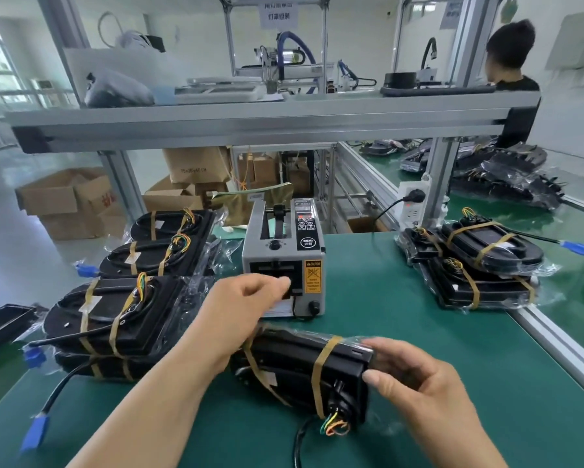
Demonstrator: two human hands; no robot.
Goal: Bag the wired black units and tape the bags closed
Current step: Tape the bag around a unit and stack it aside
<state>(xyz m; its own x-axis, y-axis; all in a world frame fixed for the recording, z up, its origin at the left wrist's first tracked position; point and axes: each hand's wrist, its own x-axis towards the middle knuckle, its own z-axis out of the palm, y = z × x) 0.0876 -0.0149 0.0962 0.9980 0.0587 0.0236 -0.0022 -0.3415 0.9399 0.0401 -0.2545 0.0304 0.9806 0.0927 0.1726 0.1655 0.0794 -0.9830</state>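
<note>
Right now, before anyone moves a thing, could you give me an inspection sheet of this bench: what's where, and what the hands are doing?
Surface: green bench mat, flat, aluminium-edged.
Job's things: bagged black unit in front; left stack and right stack of bagged units; tape dispenser between them.
Clutter: gold foil bag behind the dispenser.
Hands: left hand at the dispenser's outlet, tape not discernible; right hand grips the front unit's bagged end.
Cables: blue-plugged cords at left; coloured wires at the front unit's end.
Surroundings: cardboard boxes on the floor, overhead shelf, another person at back right.
</note>
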